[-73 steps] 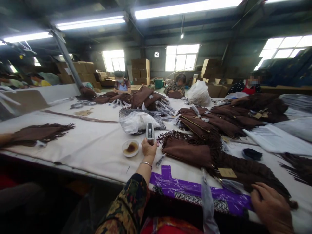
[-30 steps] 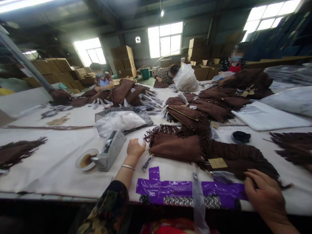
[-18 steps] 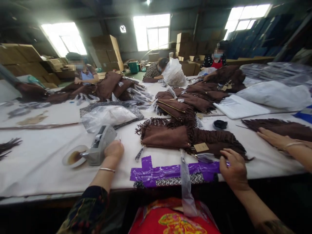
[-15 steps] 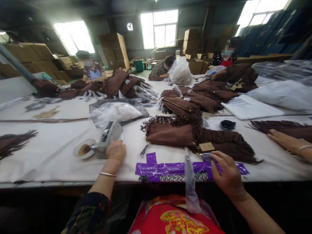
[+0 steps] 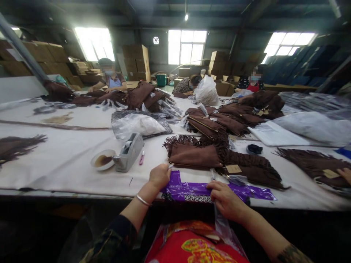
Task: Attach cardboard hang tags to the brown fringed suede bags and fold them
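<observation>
A brown fringed bag (image 5: 194,155) lies flat at the table's front, a tan tag (image 5: 233,168) at its right end. My left hand (image 5: 160,177) is closed at the bag's lower left corner, pinching the small plastic-wrapped zipper pull; its fingers mostly cover it. My right hand (image 5: 226,199) is closed on a narrow clear plastic sleeve (image 5: 221,221), which hangs over the table edge towards my red apron (image 5: 197,244). Purple tape (image 5: 189,188) covers the edge between both hands. Left of them stand a grey tape dispenser (image 5: 128,151) and a pink-handled cutter (image 5: 142,158).
A shallow dish (image 5: 102,159) with brown residue sits beside the dispenser. Brown bags (image 5: 216,117) are heaped behind, near a white plastic bag (image 5: 139,125). A black roll (image 5: 254,149) lies to the right. Another person's hand (image 5: 346,175) touches a fringed bag at far right. Co-workers sit across the table.
My left hand has left the tape dispenser and moved right to the bag's corner, uncovering the cutter. My right hand has shifted left onto the plastic sleeve. The view has tilted up slightly.
</observation>
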A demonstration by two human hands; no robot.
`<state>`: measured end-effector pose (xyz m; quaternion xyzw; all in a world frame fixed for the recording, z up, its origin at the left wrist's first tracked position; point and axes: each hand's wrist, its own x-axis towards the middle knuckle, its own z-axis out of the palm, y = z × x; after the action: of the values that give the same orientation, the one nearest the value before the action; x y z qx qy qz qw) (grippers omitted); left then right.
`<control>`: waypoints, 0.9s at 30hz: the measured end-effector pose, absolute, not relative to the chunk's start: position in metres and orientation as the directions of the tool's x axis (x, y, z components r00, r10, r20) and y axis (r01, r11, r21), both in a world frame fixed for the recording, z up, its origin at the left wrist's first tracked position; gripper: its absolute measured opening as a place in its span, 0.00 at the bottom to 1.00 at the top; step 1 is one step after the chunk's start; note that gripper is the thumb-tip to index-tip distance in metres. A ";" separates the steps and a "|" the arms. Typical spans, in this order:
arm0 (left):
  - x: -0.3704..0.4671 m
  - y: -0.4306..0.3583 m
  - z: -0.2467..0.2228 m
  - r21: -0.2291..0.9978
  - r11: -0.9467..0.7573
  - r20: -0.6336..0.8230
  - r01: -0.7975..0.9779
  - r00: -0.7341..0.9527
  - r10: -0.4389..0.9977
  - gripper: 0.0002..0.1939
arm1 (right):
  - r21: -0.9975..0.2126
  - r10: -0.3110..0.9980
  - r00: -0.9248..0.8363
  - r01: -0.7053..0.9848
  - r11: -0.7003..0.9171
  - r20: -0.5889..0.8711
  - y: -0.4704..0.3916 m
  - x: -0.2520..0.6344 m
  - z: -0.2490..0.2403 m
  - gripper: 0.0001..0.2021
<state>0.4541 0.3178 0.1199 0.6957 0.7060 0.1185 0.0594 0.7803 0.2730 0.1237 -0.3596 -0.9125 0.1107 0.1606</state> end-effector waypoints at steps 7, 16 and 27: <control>0.458 0.245 0.127 0.443 -0.110 0.125 0.890 0.060 0.990 0.13 | -0.185 0.673 -0.685 0.650 0.737 0.279 0.292 0.725 0.139 0.29; 0.437 0.247 0.140 0.976 0.208 -0.201 0.067 -0.106 0.974 0.17 | -0.080 0.719 -0.651 0.725 0.684 0.244 0.351 0.652 0.136 0.24; 0.450 0.302 0.131 0.596 0.243 -0.553 -0.765 -0.172 0.816 0.02 | -0.160 0.769 -0.574 0.762 0.628 0.281 0.342 0.658 0.130 0.26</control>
<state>0.4504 0.3020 0.1312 0.0276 0.4562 0.6146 0.6430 0.6580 0.3424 0.1300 -0.4312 -0.8872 0.0108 0.1637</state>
